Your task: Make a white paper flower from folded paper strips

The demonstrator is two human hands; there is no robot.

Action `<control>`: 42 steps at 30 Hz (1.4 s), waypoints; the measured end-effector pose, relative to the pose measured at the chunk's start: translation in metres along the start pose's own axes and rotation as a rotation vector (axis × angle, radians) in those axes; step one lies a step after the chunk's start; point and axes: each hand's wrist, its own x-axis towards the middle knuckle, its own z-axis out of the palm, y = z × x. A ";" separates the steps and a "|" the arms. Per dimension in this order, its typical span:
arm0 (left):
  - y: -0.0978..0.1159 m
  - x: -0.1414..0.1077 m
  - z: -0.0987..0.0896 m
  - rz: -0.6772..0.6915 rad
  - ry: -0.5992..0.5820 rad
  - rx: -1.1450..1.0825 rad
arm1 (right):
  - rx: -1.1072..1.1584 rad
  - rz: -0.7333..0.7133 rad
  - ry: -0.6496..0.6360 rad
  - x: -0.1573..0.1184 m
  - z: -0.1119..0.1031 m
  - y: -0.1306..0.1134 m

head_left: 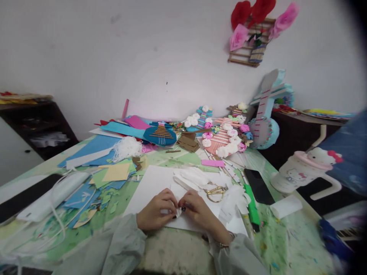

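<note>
Between my fingertips is a small piece of white crepe-like paper (178,212), pinched and mostly covered by the fingers. My left hand (157,211) grips it from the left with thumb and fingers closed. From the other side my right hand (199,211) pinches the same piece. A small dark spot shows at the right fingertips; I cannot tell what it is. Both hands rest over a white sheet (151,181). Just beyond them lie white paper strips (192,178) and gold-handled scissors (215,192). More crumpled white paper (233,202) is right of the scissors.
To the right are a green tool-like object (251,208), a black phone (259,186), a white roll (286,206) and a lidded cup (295,172). Paper scraps (114,173) and a cabled white power strip (54,196) lie left. Paper-and-stick instruments (160,134) line the wall.
</note>
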 end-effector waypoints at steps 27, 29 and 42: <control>-0.015 -0.008 -0.011 -0.139 -0.108 -0.156 | -0.057 -0.146 -0.037 -0.005 0.001 -0.003; -0.016 -0.008 -0.012 -0.143 -0.123 -0.146 | -0.051 -0.150 -0.035 -0.005 0.000 -0.001; -0.019 -0.009 -0.017 -0.107 -0.212 -0.167 | -0.001 -0.099 -0.082 -0.007 -0.001 -0.012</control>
